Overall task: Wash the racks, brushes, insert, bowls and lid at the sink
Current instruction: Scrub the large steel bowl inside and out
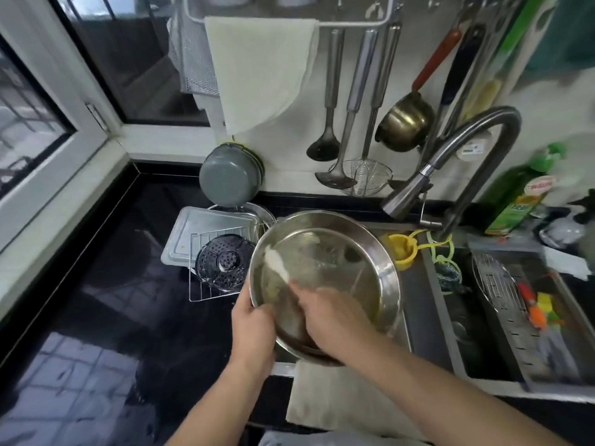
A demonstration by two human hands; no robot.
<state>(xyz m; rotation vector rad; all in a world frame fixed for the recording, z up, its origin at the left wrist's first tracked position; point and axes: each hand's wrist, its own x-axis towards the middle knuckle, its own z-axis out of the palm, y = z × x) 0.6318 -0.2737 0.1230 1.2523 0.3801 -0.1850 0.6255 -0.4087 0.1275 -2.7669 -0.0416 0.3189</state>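
Steel bowl (325,284) is tilted over the sink's (428,317) left edge. Left hand (252,329) grips its near-left rim, fingers curled. Right hand (331,320) reaches inside, holding a pale brush (277,263) against the wall.

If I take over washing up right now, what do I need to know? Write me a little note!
Left hand grips the rim of the big steel bowl, tilted over the sink.
Right hand holds a pale brush and scrubs inside the bowl.
Already set on the counter to the left: a wire rack with the perforated steamer insert on it, over a flat tray.
Waiting in the sink's right side: another wire rack and some colourful brushes.
Next, probably: finish this bowl, rinse it under the tap, then do those.
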